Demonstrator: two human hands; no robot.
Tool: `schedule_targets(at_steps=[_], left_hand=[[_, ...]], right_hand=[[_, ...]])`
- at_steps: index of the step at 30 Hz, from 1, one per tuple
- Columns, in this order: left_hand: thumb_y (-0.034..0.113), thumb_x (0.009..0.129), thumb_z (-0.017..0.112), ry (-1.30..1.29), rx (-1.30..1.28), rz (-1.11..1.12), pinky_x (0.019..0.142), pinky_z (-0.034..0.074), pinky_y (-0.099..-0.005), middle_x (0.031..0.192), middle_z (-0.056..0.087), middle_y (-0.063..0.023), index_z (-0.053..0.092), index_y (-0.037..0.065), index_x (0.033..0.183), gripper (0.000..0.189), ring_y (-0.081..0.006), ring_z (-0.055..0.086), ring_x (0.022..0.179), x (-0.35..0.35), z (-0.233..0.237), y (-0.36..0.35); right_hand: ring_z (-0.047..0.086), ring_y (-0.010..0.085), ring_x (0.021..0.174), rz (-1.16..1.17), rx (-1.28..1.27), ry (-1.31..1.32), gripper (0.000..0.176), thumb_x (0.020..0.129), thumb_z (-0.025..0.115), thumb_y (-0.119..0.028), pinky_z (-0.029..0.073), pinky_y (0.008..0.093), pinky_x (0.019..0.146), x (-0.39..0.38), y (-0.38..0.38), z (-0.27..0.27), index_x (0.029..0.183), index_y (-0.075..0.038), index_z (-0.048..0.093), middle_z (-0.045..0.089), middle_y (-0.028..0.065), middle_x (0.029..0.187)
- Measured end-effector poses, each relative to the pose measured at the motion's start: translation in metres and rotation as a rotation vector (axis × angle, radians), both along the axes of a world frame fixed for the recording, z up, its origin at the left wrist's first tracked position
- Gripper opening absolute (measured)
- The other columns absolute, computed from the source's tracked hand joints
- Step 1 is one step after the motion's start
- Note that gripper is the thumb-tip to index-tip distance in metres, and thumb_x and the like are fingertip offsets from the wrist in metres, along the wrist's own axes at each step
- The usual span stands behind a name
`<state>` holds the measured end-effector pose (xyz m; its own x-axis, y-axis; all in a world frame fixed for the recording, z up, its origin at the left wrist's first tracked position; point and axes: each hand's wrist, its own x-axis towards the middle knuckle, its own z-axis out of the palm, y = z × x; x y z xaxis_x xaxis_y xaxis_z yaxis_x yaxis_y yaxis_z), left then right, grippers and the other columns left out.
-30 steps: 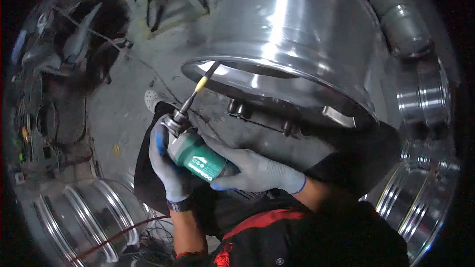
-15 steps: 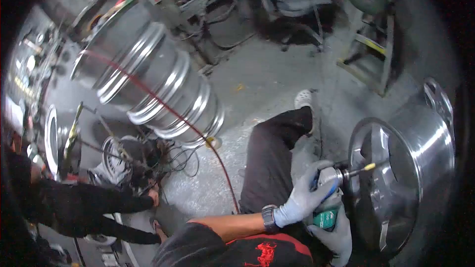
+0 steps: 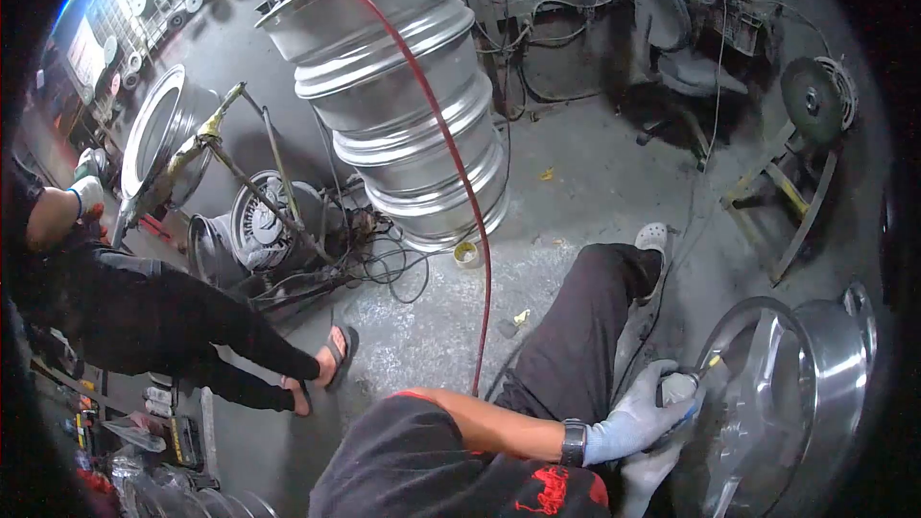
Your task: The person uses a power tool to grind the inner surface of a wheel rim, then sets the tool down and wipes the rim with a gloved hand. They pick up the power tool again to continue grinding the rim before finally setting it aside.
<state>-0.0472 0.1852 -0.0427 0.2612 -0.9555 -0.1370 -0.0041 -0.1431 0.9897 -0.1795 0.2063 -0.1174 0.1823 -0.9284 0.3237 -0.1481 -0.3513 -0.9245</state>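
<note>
My left hand (image 3: 635,417), in a pale work glove with a dark watch at the wrist, is closed around the grey head of a hand-held grinder (image 3: 678,389). The grinder's thin shaft ends in a yellow tip (image 3: 713,362), which overlaps the rim opening of a shiny alloy wheel (image 3: 833,364). Just below, my gloved right hand (image 3: 650,472) is wrapped about the grinder's body, its fingers mostly hidden. The wheel rests on its side at my right, with its dark-shadowed spokes (image 3: 765,364) facing my hands.
A tall stack of silver wheel rims (image 3: 403,86) stands ahead, with a red hose (image 3: 451,149) draped down it. A co-worker in dark trousers (image 3: 144,312) stands at left. Cables (image 3: 408,273) lie on the floor. A disc on a stand (image 3: 811,101) and a chair (image 3: 662,24) are farther back.
The view has swung, bringing the rim stack and co-worker more fully into sight. The grinder has turned in my hands, hiding its teal body, and its yellow tip appears nearer the wheel's rim.
</note>
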Motion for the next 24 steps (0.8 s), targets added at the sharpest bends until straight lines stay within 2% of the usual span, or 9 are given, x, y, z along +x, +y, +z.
schedule_targets(at_steps=[2,6,12,14,15,17,18,20,24], left_hand=[[0.039,0.093,0.083,-0.007,0.020,-0.013,0.112,0.050,-0.0380,0.137,0.062,-0.0225,0.046,-0.002,0.150,0.079,-0.0272,0.062,0.130,-0.002,-0.004,0.001],[0.038,0.093,0.082,0.048,0.057,-0.078,0.110,0.051,-0.0382,0.134,0.063,-0.0222,0.047,-0.002,0.149,0.077,-0.0274,0.064,0.127,0.002,0.001,0.007],[0.039,0.091,0.081,0.099,0.090,-0.127,0.109,0.052,-0.0386,0.133,0.064,-0.0239,0.048,-0.003,0.148,0.078,-0.0299,0.064,0.126,0.000,-0.004,0.010],[0.040,0.091,0.082,0.047,0.083,-0.112,0.109,0.052,-0.0391,0.134,0.064,-0.0251,0.047,-0.003,0.148,0.079,-0.0312,0.065,0.126,-0.001,-0.009,0.010],[0.041,0.090,0.081,0.019,0.091,-0.111,0.109,0.052,-0.0397,0.134,0.063,-0.0260,0.047,-0.003,0.148,0.080,-0.0323,0.065,0.127,0.000,-0.011,0.011],[0.042,0.089,0.081,0.002,0.105,-0.100,0.109,0.052,-0.0403,0.134,0.063,-0.0269,0.047,-0.003,0.148,0.081,-0.0335,0.065,0.127,0.001,-0.013,0.013],[0.042,0.089,0.081,0.044,0.099,-0.107,0.110,0.052,-0.0406,0.135,0.063,-0.0272,0.047,-0.003,0.148,0.081,-0.0334,0.065,0.128,0.003,-0.013,0.013],[0.043,0.089,0.081,0.095,0.095,-0.106,0.110,0.052,-0.0408,0.135,0.063,-0.0274,0.047,-0.003,0.148,0.082,-0.0333,0.065,0.128,0.005,-0.011,0.014],[0.042,0.090,0.080,0.118,0.133,-0.127,0.108,0.052,-0.0396,0.133,0.065,-0.0254,0.046,-0.003,0.149,0.081,-0.0318,0.066,0.126,0.007,-0.015,0.014]], right_hand=[[0.058,0.0369,0.140,-0.133,-0.178,0.194,0.102,0.087,0.088,-0.031,0.047,0.0503,0.117,-0.005,0.004,-0.011,0.163,0.005,0.030,0.053,0.0244,0.153],[0.057,0.0373,0.140,-0.156,-0.149,0.191,0.098,0.087,0.078,-0.036,0.046,0.0484,0.115,-0.005,0.010,-0.024,0.164,0.003,0.031,0.054,0.0244,0.152],[0.059,0.0388,0.138,-0.204,-0.042,0.065,0.099,0.087,0.077,-0.032,0.048,0.0497,0.114,-0.012,0.006,-0.048,0.164,0.004,0.028,0.055,0.0256,0.151],[0.060,0.0379,0.136,-0.118,0.147,-0.217,0.102,0.085,0.079,-0.029,0.050,0.0495,0.113,0.001,0.014,-0.030,0.165,0.004,0.026,0.055,0.0261,0.150],[0.060,0.0379,0.136,-0.116,0.144,-0.215,0.102,0.085,0.079,-0.029,0.050,0.0495,0.113,0.000,0.013,-0.033,0.165,0.004,0.026,0.055,0.0261,0.150],[0.061,0.0365,0.136,-0.192,-0.055,0.213,0.104,0.083,0.082,-0.026,0.051,0.0483,0.112,-0.013,0.010,-0.049,0.165,0.005,0.025,0.056,0.0252,0.149],[0.061,0.0365,0.136,-0.182,-0.056,0.222,0.104,0.083,0.082,-0.026,0.051,0.0483,0.112,-0.024,0.007,-0.071,0.165,0.005,0.025,0.056,0.0252,0.149],[0.061,0.0346,0.136,-0.303,-0.356,0.533,0.104,0.084,0.084,-0.025,0.052,0.0476,0.112,-0.045,0.001,-0.121,0.165,0.003,0.025,0.057,0.0229,0.148],[0.060,0.0335,0.136,-0.246,-0.161,0.359,0.099,0.085,0.085,-0.025,0.051,0.0480,0.112,-0.042,0.005,-0.113,0.164,0.001,0.029,0.055,0.0206,0.149]])
